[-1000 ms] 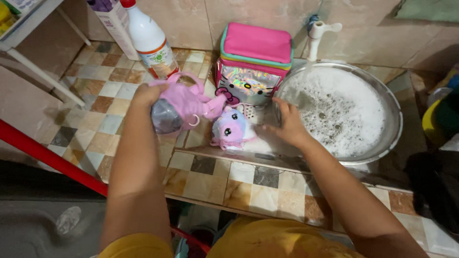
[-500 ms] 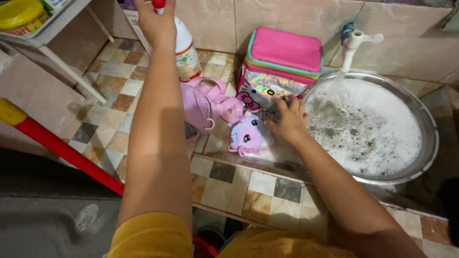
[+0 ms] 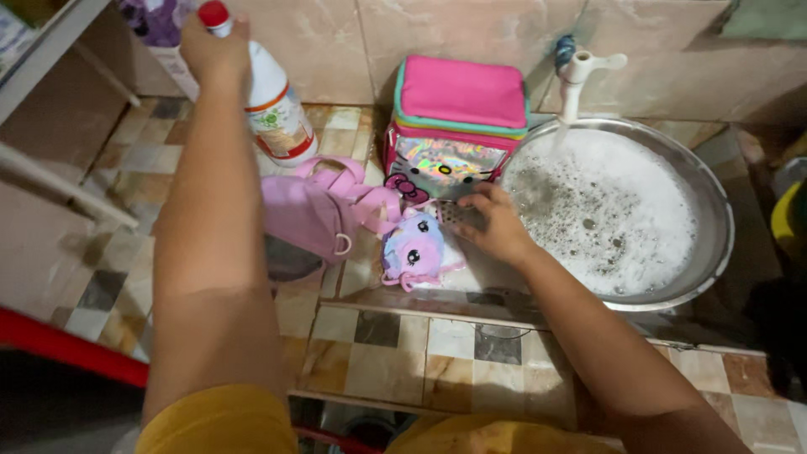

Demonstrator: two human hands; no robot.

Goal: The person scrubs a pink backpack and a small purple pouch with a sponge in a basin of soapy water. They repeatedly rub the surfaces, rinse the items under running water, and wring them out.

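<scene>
Left hand [image 3: 214, 50] grips neck of white bottle [image 3: 273, 113] with red cap, upright beyond pink bag [image 3: 307, 214]. Right hand [image 3: 496, 223] curled on small scrub brush [image 3: 451, 214], pinning purple plush toy [image 3: 414, 250] beside foamy metal basin [image 3: 710, 210].

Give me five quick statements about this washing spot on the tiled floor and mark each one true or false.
1. The left hand grips a white bottle near its red cap. True.
2. The metal basin holds clear, still water. False: the water is foamy and speckled.
3. The right hand rests beside a small purple plush bag. True.
4. The pink lunch bag lies inside the basin. False: it stands on the tiles beside it, against the wall.
5. The white tap stands above the basin's far edge. True.
</scene>
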